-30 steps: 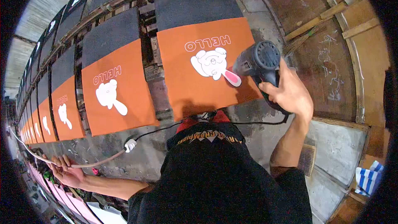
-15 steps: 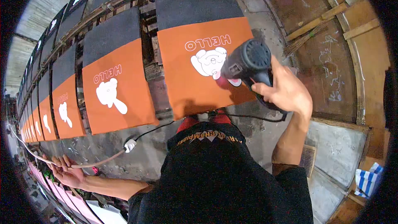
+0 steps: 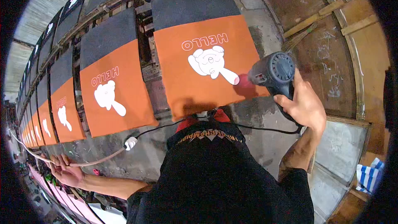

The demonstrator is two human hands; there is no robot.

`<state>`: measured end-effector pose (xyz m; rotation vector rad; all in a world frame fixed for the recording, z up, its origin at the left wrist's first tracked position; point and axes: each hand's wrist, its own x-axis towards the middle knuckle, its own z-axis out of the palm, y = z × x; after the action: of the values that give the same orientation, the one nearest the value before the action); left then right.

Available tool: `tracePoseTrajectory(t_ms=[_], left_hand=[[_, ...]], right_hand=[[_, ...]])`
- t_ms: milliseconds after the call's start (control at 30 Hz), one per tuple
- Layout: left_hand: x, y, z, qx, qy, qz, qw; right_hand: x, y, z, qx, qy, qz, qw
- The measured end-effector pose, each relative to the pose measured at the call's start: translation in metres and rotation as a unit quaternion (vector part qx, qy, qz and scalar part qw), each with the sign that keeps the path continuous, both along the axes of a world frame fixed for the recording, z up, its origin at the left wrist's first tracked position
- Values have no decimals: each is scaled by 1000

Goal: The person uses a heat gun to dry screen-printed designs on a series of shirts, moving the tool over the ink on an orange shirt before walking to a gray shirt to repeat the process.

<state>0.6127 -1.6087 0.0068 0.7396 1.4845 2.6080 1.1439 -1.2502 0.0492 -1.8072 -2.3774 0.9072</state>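
My right hand (image 3: 304, 108) grips a black heat gun (image 3: 275, 74) by its handle, the nozzle aimed left at the lower right part of an orange printed sheet (image 3: 195, 85). That sheet bears a white cartoon figure (image 3: 209, 63) and the word HELLO. A red glow lies on the sheet just in front of the nozzle. My left hand (image 3: 67, 171) reaches far out to the left and holds a pale cable (image 3: 89, 161) that ends in a white plug joint (image 3: 130, 142). From there a black cord (image 3: 253, 127) runs to the gun.
A long row of dark boards with the same orange sheets, such as one orange sheet (image 3: 112, 95), curves away to the left. Wooden battens (image 3: 315, 18) lie on the brown floor at right. A blue-striped bag (image 3: 371, 176) sits at lower right. Pink sheets (image 3: 78, 205) lie at lower left.
My right hand has drawn the heat gun to the right and down, off the cartoon figure toward the sheet's right edge. My left hand has stayed on the cable.
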Motion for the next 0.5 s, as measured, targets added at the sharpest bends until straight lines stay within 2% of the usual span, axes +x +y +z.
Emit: tracePoseTrajectory(t_ms=[67, 167, 200, 300, 400, 500], left_hand=[[-4, -3, -2, -6, -10, 31, 999], [10, 10, 5, -26, -24, 77, 996], [12, 13, 7, -35, -28, 91, 995], [8, 7, 3, -13, -35, 89, 995], [-13, -16, -7, 12, 22, -70, 997], [-12, -21, -9, 11, 6, -37, 999]], right_hand=[[-3, 2, 4, -11, -27, -21, 999], [-2, 0, 0, -7, 45, 62, 997], [-10, 2, 10, -44, 9, 59, 997], [-12, 9, -7, 1, 31, 51, 998], [-16, 18, -16, 11, 35, 59, 998], [-25, 26, -14, -27, 40, 92, 995]])
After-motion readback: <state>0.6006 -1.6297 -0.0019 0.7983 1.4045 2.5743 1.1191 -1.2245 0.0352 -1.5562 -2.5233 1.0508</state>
